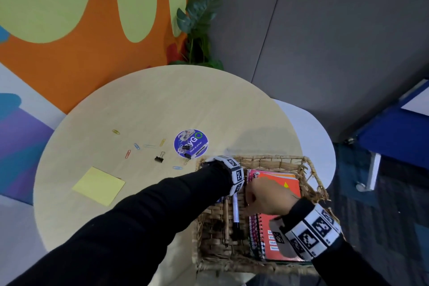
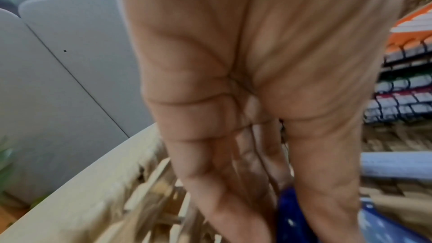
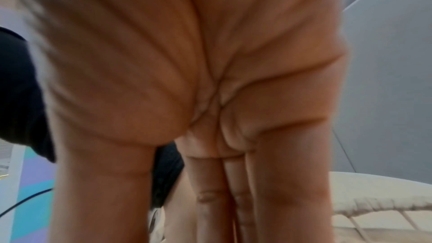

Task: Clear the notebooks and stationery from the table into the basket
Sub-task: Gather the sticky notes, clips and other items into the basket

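Note:
A wicker basket (image 1: 267, 159) stands at the round table's near right edge. In it lie an orange notebook (image 1: 282, 180), a red spiral notebook (image 1: 278, 239), a white marker (image 1: 235, 213) and a wooden pen (image 1: 225, 220). My left hand (image 2: 280, 200) points down into the basket and pinches a blue pen (image 2: 288, 217) between thumb and fingers; the head view hides it behind my right hand (image 1: 267, 197). The right hand hovers over the notebooks, fingers straight and pointing down (image 3: 222, 200), holding nothing I can see. A yellow sticky pad (image 1: 98, 185), several paper clips (image 1: 137, 146) and a black binder clip (image 1: 159, 158) lie on the table.
A round blue sticker (image 1: 190, 141) on the table carries two more binder clips. A potted plant (image 1: 199, 30) stands behind the table by a grey partition. A white surface (image 1: 313, 134) adjoins the table on the right, and blue furniture (image 1: 394, 127) lies farther right.

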Motion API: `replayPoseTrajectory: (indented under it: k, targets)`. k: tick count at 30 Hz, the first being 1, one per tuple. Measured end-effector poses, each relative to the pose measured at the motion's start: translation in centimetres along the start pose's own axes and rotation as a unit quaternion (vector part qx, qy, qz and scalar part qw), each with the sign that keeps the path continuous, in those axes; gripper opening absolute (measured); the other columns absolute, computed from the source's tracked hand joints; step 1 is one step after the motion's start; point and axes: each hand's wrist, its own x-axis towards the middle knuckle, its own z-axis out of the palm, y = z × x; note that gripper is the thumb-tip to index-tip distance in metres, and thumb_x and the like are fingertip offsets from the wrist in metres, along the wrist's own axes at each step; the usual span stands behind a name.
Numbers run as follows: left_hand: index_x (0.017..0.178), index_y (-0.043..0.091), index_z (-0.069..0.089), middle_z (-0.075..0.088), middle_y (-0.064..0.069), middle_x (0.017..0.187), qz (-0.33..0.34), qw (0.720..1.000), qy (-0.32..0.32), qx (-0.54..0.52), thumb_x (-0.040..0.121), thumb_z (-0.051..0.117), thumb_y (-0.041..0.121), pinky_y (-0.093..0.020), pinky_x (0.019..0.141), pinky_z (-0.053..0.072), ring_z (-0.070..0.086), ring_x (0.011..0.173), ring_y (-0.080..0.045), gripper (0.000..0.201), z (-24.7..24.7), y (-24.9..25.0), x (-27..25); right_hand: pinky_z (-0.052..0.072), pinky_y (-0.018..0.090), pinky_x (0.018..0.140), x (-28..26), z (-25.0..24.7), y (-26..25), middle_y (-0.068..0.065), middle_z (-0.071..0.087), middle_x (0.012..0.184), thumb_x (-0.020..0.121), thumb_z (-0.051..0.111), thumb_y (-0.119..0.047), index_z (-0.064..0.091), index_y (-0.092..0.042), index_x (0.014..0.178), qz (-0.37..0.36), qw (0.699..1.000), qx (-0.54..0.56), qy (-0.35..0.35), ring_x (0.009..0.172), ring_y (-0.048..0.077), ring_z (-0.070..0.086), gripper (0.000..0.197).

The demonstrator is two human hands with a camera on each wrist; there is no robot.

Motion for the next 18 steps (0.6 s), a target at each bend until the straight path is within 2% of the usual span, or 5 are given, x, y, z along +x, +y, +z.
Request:
replayPoseTrajectory:
  k: [3, 6, 11, 13, 18]
  targets:
    - [0.139, 0.008, 0.044, 0.039, -0.027, 0.138, -0.018, 0.999, -0.036, 0.008, 0.088, 0.062, 0.019, -0.044, 0.104, 0.04, 0.043, 0.127, -0.039, 0.055, 1.2, 0.0, 1.7, 0.031, 0.017, 0.047, -0.3, 0.2, 0.7, 0.007, 0.062, 0.076, 0.079, 0.069, -0.019, 0.068, -0.004, 0.082, 0.008, 1.0, 0.01, -0.004, 0.069, 0.018, 0.053, 0.015]
    - [0.133, 0.008, 0.052, 0.05, -0.015, 0.137, 0.042, 0.991, -0.042, -0.117, 0.091, 0.058, 0.016, -0.034, 0.088, 0.044, 0.045, 0.1, -0.022, 0.043, 1.9, -1.4, 2.3, 0.03, 0.017, 0.046, 0.0, 1.1, 1.2, -0.004, 0.054, 0.064, 0.078, 0.072, -0.022, 0.055, -0.018, 0.062, 0.027, 0.999, 0.023, -0.023, 0.056, 0.011, 0.049, 0.024]
    - [0.11, -0.002, 0.064, 0.049, -0.007, 0.08, 0.067, 0.973, 0.038, -0.218, 0.091, 0.057, 0.012, -0.024, 0.06, 0.042, 0.049, 0.082, -0.02, 0.024, 0.7, -4.2, 2.6, 0.032, 0.022, 0.049, 0.4, -0.1, 1.3, 0.001, 0.061, 0.073, 0.075, 0.069, -0.026, 0.064, -0.012, 0.073, 0.022, 1.0, 0.003, -0.012, 0.064, 0.015, 0.052, 0.015]
    - [0.075, 0.0, 0.064, 0.05, -0.006, 0.064, 0.061, 0.961, 0.097, -0.253, 0.09, 0.058, 0.015, -0.032, 0.066, 0.047, 0.058, 0.073, -0.028, 0.022, 0.2, -6.8, 2.5, 0.034, 0.022, 0.05, 0.6, -2.2, 0.5, 0.0, 0.062, 0.075, 0.076, 0.067, -0.031, 0.061, -0.016, 0.075, 0.009, 1.0, -0.001, 0.017, 0.068, 0.014, 0.053, 0.016]
    - [0.1, 0.002, 0.07, 0.072, -0.015, 0.106, -0.024, 0.874, 0.254, -0.414, 0.089, 0.053, 0.019, -0.032, 0.087, 0.049, 0.064, 0.103, -0.031, 0.026, 3.6, -15.9, 2.3, 0.048, 0.024, 0.068, 3.5, -8.5, -2.0, -0.001, 0.071, 0.082, 0.079, 0.07, -0.029, 0.071, -0.014, 0.087, -0.039, 0.982, 0.104, 0.153, 0.075, 0.013, 0.063, 0.017]
